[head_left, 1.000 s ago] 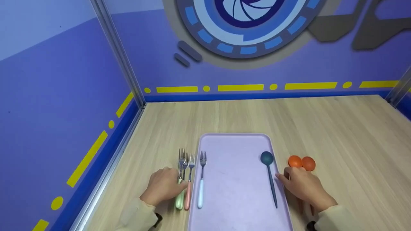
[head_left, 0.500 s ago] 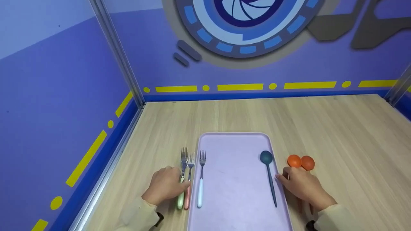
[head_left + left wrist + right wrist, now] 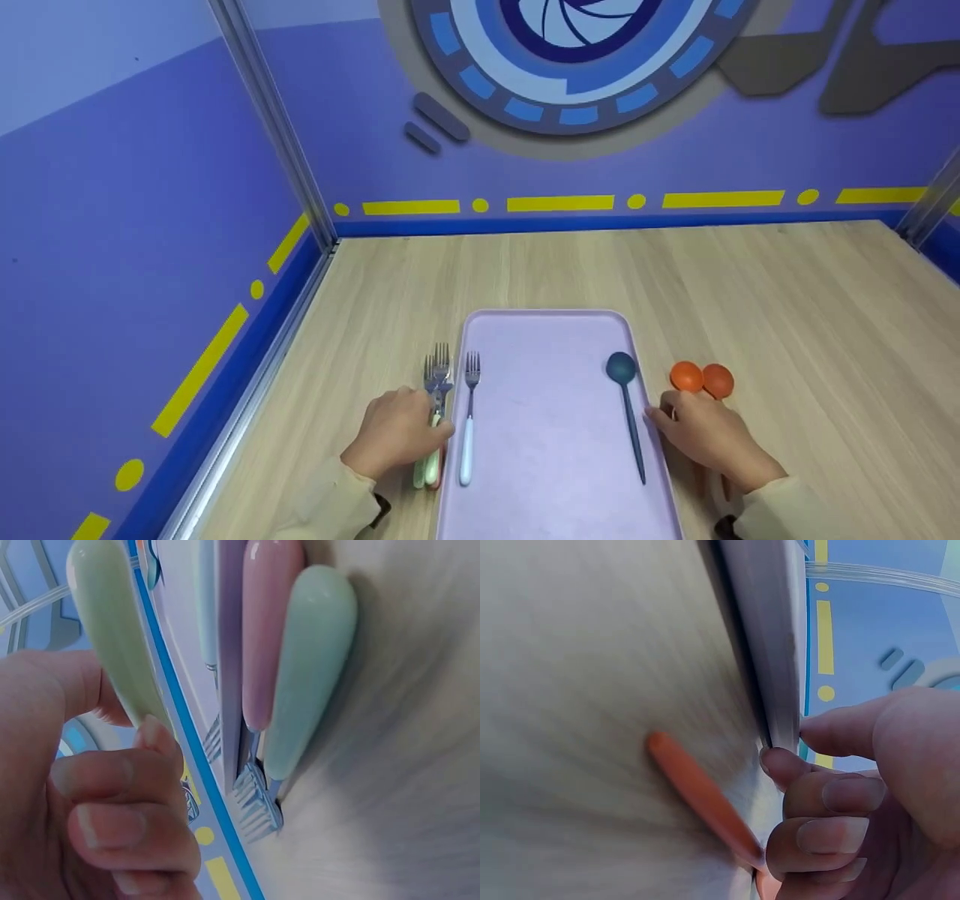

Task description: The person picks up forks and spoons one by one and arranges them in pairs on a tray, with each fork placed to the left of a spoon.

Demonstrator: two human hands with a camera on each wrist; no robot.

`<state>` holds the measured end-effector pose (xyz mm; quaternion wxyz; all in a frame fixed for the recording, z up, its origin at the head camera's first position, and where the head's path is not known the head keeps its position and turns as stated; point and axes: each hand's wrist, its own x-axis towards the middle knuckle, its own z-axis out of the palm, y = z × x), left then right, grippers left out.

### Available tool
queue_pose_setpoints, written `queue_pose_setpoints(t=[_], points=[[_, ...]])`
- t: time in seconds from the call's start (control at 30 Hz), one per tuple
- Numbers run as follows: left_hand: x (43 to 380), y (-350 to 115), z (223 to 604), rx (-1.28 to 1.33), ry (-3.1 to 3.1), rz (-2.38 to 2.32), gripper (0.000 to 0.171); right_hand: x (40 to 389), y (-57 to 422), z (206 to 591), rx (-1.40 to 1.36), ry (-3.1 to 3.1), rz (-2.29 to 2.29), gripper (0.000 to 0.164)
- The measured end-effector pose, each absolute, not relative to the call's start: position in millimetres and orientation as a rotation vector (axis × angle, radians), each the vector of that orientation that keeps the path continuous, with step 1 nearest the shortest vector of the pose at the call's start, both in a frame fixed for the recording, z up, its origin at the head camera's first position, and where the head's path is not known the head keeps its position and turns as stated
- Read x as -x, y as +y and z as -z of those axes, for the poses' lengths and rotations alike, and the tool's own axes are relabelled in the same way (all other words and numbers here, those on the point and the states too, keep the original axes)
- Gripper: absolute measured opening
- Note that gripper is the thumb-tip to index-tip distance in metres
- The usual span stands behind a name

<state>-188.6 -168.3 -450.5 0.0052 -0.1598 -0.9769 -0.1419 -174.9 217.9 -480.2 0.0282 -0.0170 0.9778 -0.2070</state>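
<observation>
My left hand [image 3: 397, 431] pinches a yellow-green-handled fork [image 3: 120, 630] between thumb and fingers, raised above two other forks. Below it, a pink-handled fork [image 3: 266, 637] and a mint-green-handled fork [image 3: 315, 667] lie on the table, beside the left side of a lilac tray [image 3: 547, 420]. Inside the tray, a light-blue-handled fork [image 3: 467, 450] lies along the left and a dark green spoon [image 3: 621, 367] along the right. With thumb and index finger, my right hand [image 3: 709, 431] pinches the tray's right rim. Orange spoon [image 3: 686, 376] and reddish spoon [image 3: 718, 381] lie partly hidden under that hand.
The wooden table [image 3: 562, 266] extends behind the tray and to both sides. A purple-blue wall [image 3: 337, 112] with yellow markings closes off the back and left, with a metal post [image 3: 274, 112] at the corner.
My left hand has shifted right toward the tray, bringing the yellow-green fork across the mint-green one to over the pink one. The right hand stays at the tray rim.
</observation>
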Motion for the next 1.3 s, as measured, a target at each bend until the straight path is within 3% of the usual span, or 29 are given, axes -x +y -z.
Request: queue_pose_setpoints(t=[1.3], points=[[195, -133, 458, 0.634, -3.062, 0.430, 0.043, 173, 219, 481, 0.041, 2.986, 0.689, 0.018]])
